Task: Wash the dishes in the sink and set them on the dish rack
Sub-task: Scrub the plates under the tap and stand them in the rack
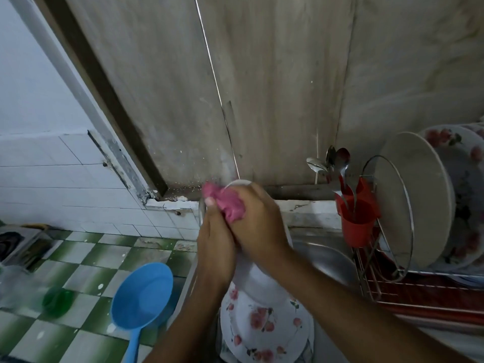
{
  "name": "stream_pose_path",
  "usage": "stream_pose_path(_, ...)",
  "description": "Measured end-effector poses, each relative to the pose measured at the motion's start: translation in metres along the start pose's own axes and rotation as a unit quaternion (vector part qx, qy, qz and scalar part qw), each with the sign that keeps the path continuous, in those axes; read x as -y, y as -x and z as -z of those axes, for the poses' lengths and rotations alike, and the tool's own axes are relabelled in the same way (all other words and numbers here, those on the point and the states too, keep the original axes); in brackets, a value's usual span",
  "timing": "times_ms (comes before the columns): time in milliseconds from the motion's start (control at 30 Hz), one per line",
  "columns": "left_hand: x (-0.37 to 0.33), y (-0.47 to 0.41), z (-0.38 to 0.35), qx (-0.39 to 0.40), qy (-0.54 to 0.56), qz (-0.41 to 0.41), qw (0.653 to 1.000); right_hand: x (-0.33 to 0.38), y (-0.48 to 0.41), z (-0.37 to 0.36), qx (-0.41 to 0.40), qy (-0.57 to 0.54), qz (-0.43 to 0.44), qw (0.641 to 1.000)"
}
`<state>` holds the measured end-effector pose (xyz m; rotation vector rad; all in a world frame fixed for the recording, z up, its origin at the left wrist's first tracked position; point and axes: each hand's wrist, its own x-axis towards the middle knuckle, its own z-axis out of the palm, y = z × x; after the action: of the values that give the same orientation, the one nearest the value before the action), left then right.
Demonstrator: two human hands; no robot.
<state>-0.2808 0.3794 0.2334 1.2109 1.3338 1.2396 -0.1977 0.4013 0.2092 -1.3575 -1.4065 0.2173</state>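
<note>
My left hand (214,247) grips the left edge of a white dish (262,281) held up over the sink. My right hand (258,226) presses a pink sponge cloth (225,203) against the dish's upper rim, fingers curled round the cloth. Most of the dish is hidden behind both hands. Below them a white plate with red flowers (264,326) lies in the steel sink (327,258). The metal dish rack (392,279) stands at the right with several plates (416,197) upright in it.
A red cutlery cup (357,218) with spoons hangs on the rack's left end. A blue plastic scoop (142,294) and a green lid (57,301) lie on the green-and-white tiled counter at left. The wall stands close behind the sink.
</note>
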Motion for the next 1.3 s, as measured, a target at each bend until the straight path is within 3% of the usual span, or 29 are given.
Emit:
stream_pose_path(133,0.007,-0.015,0.004,0.039,0.156,0.123,0.979,-0.003,0.045,0.001,-0.008,0.022,0.037,0.999)
stream_pose_path(233,0.007,-0.023,0.008,-0.052,0.047,0.13,0.989,-0.041,0.076,0.014,0.034,0.005,0.05,0.998)
stream_pose_path(300,0.002,-0.02,0.011,-0.073,-0.013,0.095,0.993,-0.064,0.079,0.023,0.019,0.014,-0.019,1.0)
stream_pose_path(400,-0.001,-0.006,0.01,-0.043,-0.092,0.051,0.994,-0.093,0.037,0.029,-0.051,0.061,-0.173,0.982)
stream_pose_path(467,-0.001,0.004,0.003,-0.025,-0.118,0.035,0.992,-0.092,0.006,0.029,-0.079,0.059,-0.219,0.971)
stream_pose_path(533,-0.002,0.009,-0.005,-0.026,-0.135,0.007,0.99,-0.063,-0.004,0.022,-0.089,0.025,-0.188,0.978)
stream_pose_path(633,-0.006,0.002,-0.004,-0.051,-0.13,-0.02,0.99,-0.01,0.025,0.013,-0.071,-0.037,-0.047,0.996)
stream_pose_path(700,-0.008,-0.003,0.003,-0.077,-0.116,-0.028,0.99,-0.011,0.048,0.016,-0.045,-0.046,0.025,0.998)
stream_pose_path(767,-0.013,0.001,0.008,-0.09,-0.11,-0.035,0.989,-0.036,0.049,0.023,-0.052,-0.019,0.005,0.998)
stream_pose_path(867,-0.01,0.017,0.006,-0.055,-0.144,-0.042,0.987,-0.059,0.014,0.032,-0.095,-0.002,-0.12,0.988)
stream_pose_path(933,-0.008,0.027,0.0,-0.041,-0.166,-0.045,0.984,-0.054,-0.012,0.034,-0.111,-0.013,-0.151,0.982)
stream_pose_path(1033,-0.015,0.031,-0.009,-0.052,-0.153,-0.041,0.986,-0.018,-0.017,0.027,-0.102,-0.026,-0.101,0.989)
stream_pose_path(1200,-0.037,0.016,-0.003,-0.136,-0.001,0.036,0.99,0.01,0.059,0.019,-0.041,-0.063,0.009,0.997)
stream_pose_path(1267,-0.043,0.019,0.003,-0.166,0.006,0.056,0.984,-0.014,0.069,0.022,-0.073,-0.048,-0.01,0.996)
stream_pose_path(1300,-0.043,0.02,0.004,-0.174,0.003,0.053,0.983,-0.022,0.065,0.025,-0.09,-0.039,-0.058,0.993)
